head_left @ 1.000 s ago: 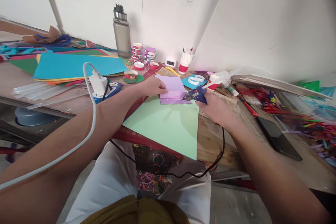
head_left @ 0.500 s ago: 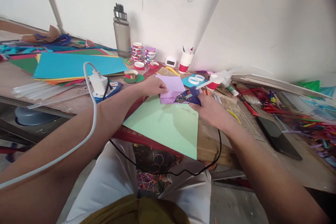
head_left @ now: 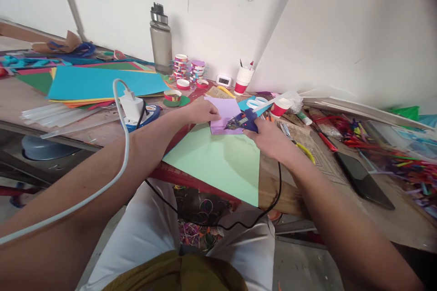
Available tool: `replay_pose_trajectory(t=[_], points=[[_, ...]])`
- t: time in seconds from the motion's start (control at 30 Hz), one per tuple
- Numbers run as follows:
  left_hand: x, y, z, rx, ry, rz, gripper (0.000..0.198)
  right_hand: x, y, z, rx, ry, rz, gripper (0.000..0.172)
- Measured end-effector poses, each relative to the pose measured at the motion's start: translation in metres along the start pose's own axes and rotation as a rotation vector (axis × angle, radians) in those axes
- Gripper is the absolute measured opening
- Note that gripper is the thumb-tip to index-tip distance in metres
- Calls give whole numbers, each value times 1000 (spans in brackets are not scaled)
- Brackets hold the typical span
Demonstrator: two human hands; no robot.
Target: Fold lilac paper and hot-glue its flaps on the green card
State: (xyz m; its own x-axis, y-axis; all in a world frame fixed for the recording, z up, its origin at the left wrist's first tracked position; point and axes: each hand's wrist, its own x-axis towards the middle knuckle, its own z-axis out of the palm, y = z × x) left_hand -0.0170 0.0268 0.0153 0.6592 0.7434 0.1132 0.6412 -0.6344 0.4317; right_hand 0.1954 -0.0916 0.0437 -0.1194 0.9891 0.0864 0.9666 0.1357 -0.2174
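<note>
My right hand (head_left: 264, 134) is wrapped round a dark blue glue gun (head_left: 248, 120) with a clear stick in its back. Its nozzle points left and down, at the lower part of a folded purple paper (head_left: 227, 108). At the paper's left edge, my left hand (head_left: 204, 112) has its fingers pressed together on the purple sheet. A light green sheet (head_left: 221, 159) lies under the purple paper's lower edge and reaches over the table's front edge. Whether the nozzle touches the paper cannot be made out.
Coloured sheets (head_left: 105, 82), glue sticks (head_left: 54, 116) and a power socket (head_left: 133, 109) lie left. Behind stand a bottle (head_left: 161, 43), paper rings (head_left: 197, 72) and cups (head_left: 243, 79). Right are scissors (head_left: 306, 151), a phone (head_left: 363, 179) and pipe cleaners. A black cord hangs in front.
The glue gun's nozzle has shifted slightly left along the purple paper, with my right hand moving along. My left hand stays at the paper's left edge. The whole view has shifted slightly.
</note>
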Motion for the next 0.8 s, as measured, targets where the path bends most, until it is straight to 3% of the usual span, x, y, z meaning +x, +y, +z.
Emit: replay_pose_trajectory(t=[0.27,0.43,0.6,0.8], points=[[-2,1,-1,-8,4,8,31,-4,42,-10,-133,24,157,27],[-4,4,-3,2,-18,-23,31,-8,58,-9,-178,54,171,30],[-4,4,-3,1,-2,-8,31,-10,60,-8,-205,59,156,30],[-3,-1,-2,-17,21,37,28,-6,47,-8,-124,83,165,23]])
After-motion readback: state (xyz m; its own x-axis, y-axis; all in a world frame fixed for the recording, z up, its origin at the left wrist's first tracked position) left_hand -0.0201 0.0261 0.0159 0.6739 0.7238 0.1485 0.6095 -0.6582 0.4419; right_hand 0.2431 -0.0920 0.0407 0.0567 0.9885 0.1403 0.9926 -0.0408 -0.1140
